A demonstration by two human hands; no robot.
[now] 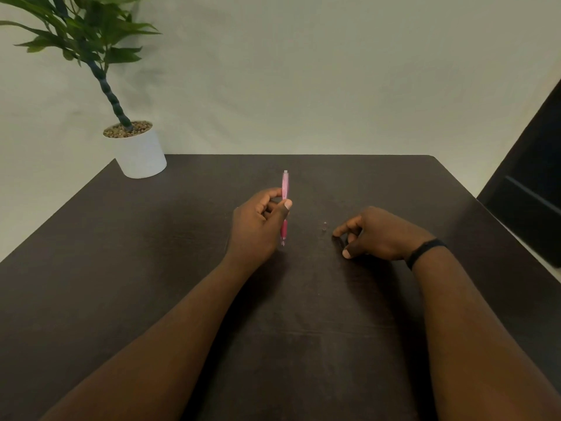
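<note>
The pink pen (285, 189) is at the middle of the view, above the dark table (151, 238), and runs almost straight up and down in the picture. Its pale pink barrel and whitish end point to the far side, and its darker pink grip section and clear tip point toward the person. The left hand (258, 226) grips it about halfway along. The thumb (285, 206) presses across the near side of the barrel, the forefinger curls round the far side, and the other fingers are folded into the palm behind it. Whether the pen's tip touches the table cannot be told from this angle. Just to the right of the pen's lower end a small clear piece (324, 226) lies on the tabletop, apart from both hands. The right hand (376, 235) rests on the table near that piece, with the knuckles up and the fingers loosely curled. Its forefinger reaches toward the piece without touching it, the thumb is tucked below, and nothing shows in its hold. A black wristband (426, 250) circles the right wrist, and both bare forearms stretch back across the table toward the camera. At the far left corner a white pot (141, 156) filled with pebbles stands on the table and holds a green leafy plant (91, 41). A plain pale wall (303, 71) rises behind, and a dark panel (534, 177) stands beyond the table's right edge.
</note>
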